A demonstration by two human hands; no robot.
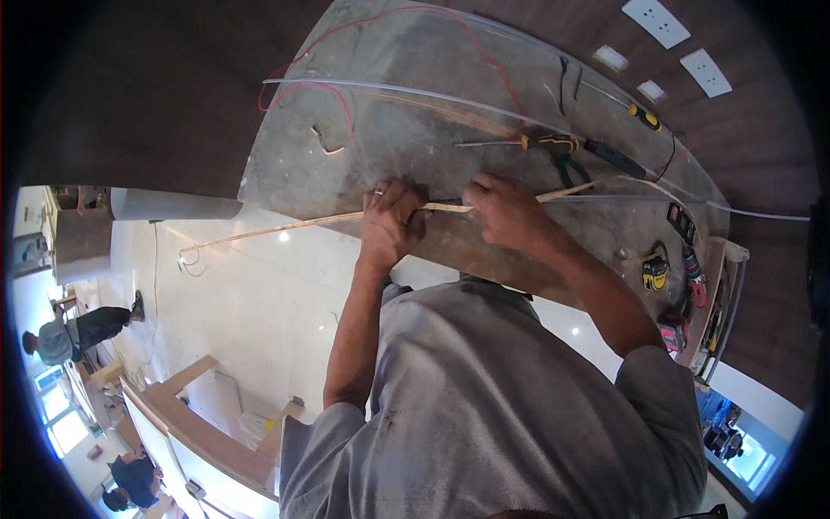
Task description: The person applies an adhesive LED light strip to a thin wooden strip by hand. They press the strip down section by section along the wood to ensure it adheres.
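Grey shirt cloth (493,381) is filling the space nearest the camera, and beyond it our two bare hands are working side by side at the near edge of the bench (406,147). Our left hand (393,216) is gripping a long tan strip (447,207) in curled fingers; our right hand (508,209) is pinching it just beside, leaving a short span between. If we are twisting one wrist against the other, that span could be kinking.

Leftward, the strip is reaching past the bench over the pale floor (259,311), thin wires (192,265) trailing from its end; any snag or sharp tug there could be tearing them loose. Rightward, it is running close by dark pliers (566,171), which could be catching it if we are pulling sideways.

Farther out, a yellow-and-black screwdriver (549,144) is lying near a looping red wire (484,43), which could be tangling. A yellow tape measure (654,275) is sitting to the right.
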